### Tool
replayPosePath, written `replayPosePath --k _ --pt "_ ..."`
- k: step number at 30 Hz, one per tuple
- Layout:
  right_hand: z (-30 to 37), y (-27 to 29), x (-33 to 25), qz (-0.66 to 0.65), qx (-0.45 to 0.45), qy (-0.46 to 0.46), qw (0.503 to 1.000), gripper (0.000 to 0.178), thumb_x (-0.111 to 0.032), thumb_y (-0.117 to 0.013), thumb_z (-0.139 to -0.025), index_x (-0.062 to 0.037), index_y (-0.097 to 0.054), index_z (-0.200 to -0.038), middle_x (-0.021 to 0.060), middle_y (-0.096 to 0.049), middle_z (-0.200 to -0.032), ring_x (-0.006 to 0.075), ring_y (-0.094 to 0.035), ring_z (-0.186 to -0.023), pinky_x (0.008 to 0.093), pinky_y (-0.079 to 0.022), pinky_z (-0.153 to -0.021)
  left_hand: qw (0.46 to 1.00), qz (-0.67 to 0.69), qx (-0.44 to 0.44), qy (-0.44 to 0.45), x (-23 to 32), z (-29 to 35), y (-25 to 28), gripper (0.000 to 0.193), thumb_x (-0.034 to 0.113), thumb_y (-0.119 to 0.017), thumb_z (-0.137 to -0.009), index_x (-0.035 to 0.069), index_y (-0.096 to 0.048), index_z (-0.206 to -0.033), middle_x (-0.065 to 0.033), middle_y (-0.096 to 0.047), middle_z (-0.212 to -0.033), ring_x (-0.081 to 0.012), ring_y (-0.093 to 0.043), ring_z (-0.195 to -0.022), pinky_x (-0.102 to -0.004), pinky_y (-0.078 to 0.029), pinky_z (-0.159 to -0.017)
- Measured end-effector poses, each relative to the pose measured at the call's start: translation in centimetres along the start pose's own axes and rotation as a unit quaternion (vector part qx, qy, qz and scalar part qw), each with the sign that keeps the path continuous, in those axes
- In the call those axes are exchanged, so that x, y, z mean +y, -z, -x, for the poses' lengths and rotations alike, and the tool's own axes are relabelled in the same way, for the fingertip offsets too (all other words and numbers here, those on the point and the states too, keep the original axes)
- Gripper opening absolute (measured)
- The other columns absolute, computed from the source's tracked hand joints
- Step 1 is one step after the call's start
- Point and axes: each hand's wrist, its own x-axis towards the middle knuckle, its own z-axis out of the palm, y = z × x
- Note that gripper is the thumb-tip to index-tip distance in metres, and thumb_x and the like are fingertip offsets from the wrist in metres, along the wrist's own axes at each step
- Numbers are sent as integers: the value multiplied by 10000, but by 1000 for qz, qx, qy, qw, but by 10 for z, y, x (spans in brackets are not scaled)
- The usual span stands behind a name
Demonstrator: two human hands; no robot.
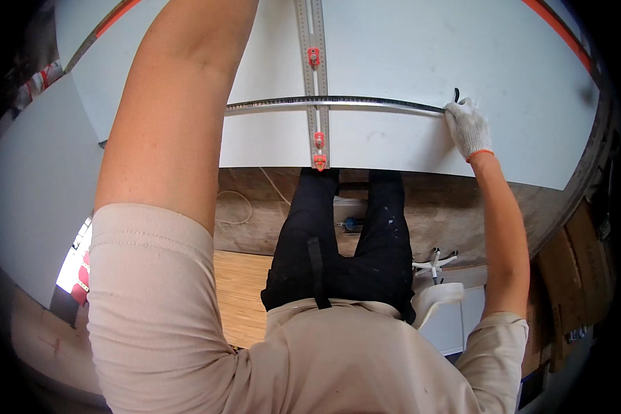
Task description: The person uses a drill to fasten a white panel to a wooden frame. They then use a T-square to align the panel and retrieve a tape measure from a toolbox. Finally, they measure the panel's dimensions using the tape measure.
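nearest to us is our beige t-shirt [366, 359], and just past it our black trousers [386, 241], with a dark strap [315, 265] hanging at the front. our bare left arm [176, 103] rises along the left and leaves through the top edge, so our left hand is out of view and we cannot tell whether it grips anything. beside our right leg we see a white five-star base [435, 264] on casters, and to our left a wood-grain board [241, 297] lies low. farther on, the near edge of a broad white panel [393, 138] crosses in front of our legs. our right hand [470, 127], in a pale knit glove with an orange cuff, is closed on the right-hand end of a measuring tape [372, 102], whose black tip [456, 95] sticks up past the fingers. the tape spans the panel sideways, its other end hidden behind our left arm. it passes across a slotted metal ruler [323, 83] that points away from us, with two red clamps on the near side of the crossing and another red clamp [314, 56] beyond it.
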Motion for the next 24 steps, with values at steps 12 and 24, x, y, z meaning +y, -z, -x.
replayPosePath --k 12,24 --pt "6 -4 -3 -4 -9 7 1000 161 -232 -639 -995 -120 -749 -1029 194 -677 -980 379 -664 -959 474 -568 -838 992 -87 78 -37 -10 12 -10 353 103 -557 -961 124 -673 -1294 -175 -756 -1013 -343 -755 -952 -472 -597 -861" --pt "7 -5 -3 -9 7 19 1000 153 -214 -636 -988 -126 -757 -1017 198 -672 -949 383 -666 -945 488 -567 -843 955 146 149 210 -31 354 -82 528 215 -639 -985 12 -579 -1469 -240 -624 -1441 -358 -613 -1330 -438 -503 -1101"
